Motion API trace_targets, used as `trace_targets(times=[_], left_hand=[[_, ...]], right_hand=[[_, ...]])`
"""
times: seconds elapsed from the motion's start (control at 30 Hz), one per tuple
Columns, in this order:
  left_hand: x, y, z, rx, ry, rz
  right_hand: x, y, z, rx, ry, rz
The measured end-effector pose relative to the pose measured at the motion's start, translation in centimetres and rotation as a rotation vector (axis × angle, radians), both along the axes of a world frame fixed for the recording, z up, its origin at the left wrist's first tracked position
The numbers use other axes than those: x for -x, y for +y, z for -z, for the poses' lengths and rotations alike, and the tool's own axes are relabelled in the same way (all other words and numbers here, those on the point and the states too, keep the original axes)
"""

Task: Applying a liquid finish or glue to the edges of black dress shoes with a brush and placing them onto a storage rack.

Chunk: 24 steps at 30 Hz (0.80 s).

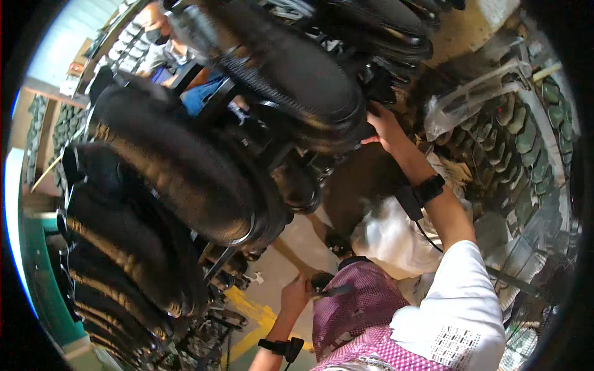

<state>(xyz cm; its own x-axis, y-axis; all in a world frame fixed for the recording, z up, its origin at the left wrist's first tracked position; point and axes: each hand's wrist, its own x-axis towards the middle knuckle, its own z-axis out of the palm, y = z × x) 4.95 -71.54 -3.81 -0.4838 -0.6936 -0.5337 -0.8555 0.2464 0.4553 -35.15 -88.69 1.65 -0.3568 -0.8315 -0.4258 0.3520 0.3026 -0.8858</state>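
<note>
My right hand (383, 127) is raised to a rack of black shoes, and its fingers grip the end of a large black shoe (291, 80) that shows its ribbed sole. There is a black band on that wrist. Lower down, my left hand (296, 295) is closed around a small dark tool (327, 285) held in front of my purple checked apron (359, 315). More black shoes (173, 167) with ribbed edges hang on the rack to the left, close to the camera.
Shelves of green shoe forms (526, 136) curve along the right side. A clear plastic bag (461, 102) hangs above them, and a white plastic bag (390, 238) lies below my right forearm. Another person in blue (201, 93) stands behind the rack. A yellow line (253, 315) marks the floor.
</note>
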Motion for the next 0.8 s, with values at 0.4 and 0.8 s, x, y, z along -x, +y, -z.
trace_targets(times=[0.4,0.8], left_hand=[[-10.3,8.9,7.1,-0.180,0.272,-0.756],[-18.9,22.7,8.4,-0.291,0.390,-1.563]], right_hand=[[-14.0,6.5,0.0,-0.218,-0.238,-0.142],[-21.3,5.3,1.0,0.090,-0.204,-0.102]])
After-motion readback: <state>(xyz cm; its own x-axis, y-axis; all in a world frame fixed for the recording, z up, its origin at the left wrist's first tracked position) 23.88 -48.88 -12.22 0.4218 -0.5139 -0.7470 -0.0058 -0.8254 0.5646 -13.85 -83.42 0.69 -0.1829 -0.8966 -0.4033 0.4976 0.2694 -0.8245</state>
